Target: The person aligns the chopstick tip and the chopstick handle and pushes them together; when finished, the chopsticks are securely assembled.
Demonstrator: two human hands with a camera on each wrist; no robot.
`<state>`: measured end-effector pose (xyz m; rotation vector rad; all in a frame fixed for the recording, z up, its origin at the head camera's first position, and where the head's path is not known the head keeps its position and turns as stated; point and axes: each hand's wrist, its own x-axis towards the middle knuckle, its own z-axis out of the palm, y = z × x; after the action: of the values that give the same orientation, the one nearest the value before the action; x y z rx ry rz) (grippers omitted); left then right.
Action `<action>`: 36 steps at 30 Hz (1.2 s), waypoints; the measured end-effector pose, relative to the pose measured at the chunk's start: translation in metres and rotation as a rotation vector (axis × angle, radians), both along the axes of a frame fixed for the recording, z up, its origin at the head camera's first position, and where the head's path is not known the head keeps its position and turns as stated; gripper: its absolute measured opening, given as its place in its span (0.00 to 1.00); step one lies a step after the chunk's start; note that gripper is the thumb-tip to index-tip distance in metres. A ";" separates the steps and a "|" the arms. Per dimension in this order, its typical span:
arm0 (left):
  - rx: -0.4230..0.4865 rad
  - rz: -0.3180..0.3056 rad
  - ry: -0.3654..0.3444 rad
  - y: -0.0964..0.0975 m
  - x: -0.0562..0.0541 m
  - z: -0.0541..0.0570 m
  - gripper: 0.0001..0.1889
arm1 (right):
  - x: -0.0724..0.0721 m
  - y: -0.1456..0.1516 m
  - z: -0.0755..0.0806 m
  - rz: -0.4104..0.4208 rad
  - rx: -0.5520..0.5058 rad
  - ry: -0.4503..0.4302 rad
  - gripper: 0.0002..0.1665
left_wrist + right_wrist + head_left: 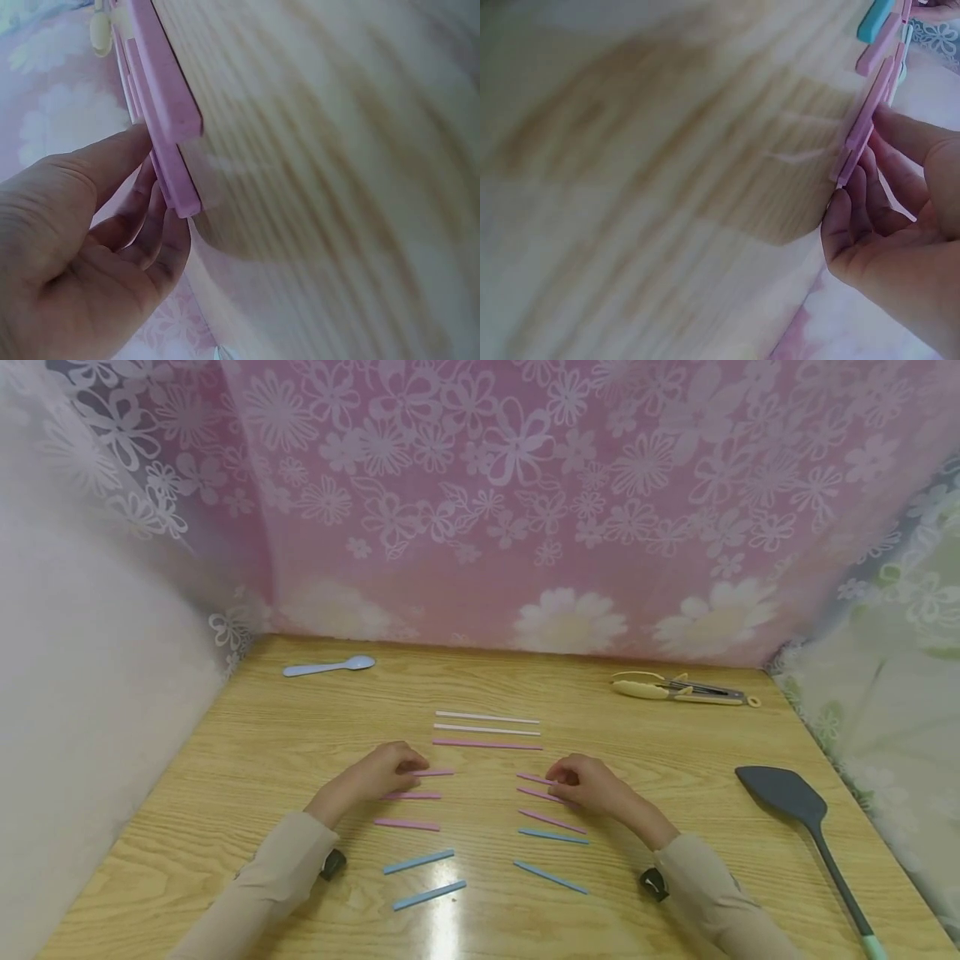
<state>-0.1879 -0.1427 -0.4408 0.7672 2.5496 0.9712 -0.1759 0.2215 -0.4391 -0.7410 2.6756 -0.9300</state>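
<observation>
Two columns of short plastic strips lie on the wooden table. In the left column, the left hand pinches the end of the topmost pink strip; two more pink strips and two blue strips lie nearer the front. Across from it, the right hand has thumb and fingers curled at the end of the topmost pink strip in the right column. In the right wrist view, its fingertips meet that strip. Below it are pink strips and blue strips.
Beyond the hands lie two long white strips and a long pink strip. A pale blue spoon is at back left, yellow-tipped tongs at back right. A dark spatula lies along the right side. A floral curtain hangs behind the table.
</observation>
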 end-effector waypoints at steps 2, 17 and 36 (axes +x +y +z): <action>-0.010 -0.002 0.001 0.000 0.000 0.000 0.13 | 0.000 -0.001 -0.001 0.006 0.004 0.009 0.08; 0.003 -0.023 0.020 0.004 0.002 0.003 0.10 | 0.002 -0.004 0.002 -0.002 0.008 0.037 0.03; 0.097 -0.061 0.035 0.032 0.003 0.013 0.08 | 0.007 -0.032 0.017 0.047 -0.136 0.122 0.04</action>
<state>-0.1850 -0.1104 -0.4283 0.8906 2.5082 1.0781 -0.1687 0.1891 -0.4217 -0.9134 2.7055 -1.0965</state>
